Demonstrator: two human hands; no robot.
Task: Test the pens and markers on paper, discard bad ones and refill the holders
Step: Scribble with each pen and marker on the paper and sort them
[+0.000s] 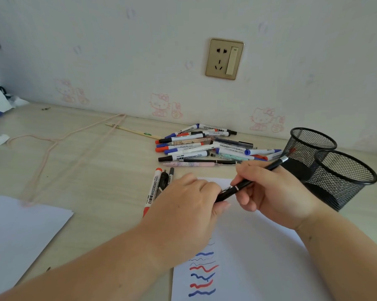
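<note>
Both hands over the top of the test paper, sharing one black pen. Right hand curled round the upper barrel, left hand pinching the lower end between thumb and fingertips. Pen tilted, its silver-ringed top pointing up and right toward the holders, its tip hidden behind the left fingers.

Wavy test lines in blue, red and thin black down the near left part of the paper, partly covered by the left forearm.

Just left of the left hand, three markers lying side by side on the desk: a red-capped whiteboard marker and two darker ones, lower ends hidden under the hand.

Farther back, near the wall, a loose pile of pens and markers with blue, red and black caps.

Two black mesh holders at the right, touching each other, right behind the right hand.

A second sheet at the near left edge. A pink hanger and a wooden stick lying on the desk farther left. A gold wall socket above the pile.
</note>
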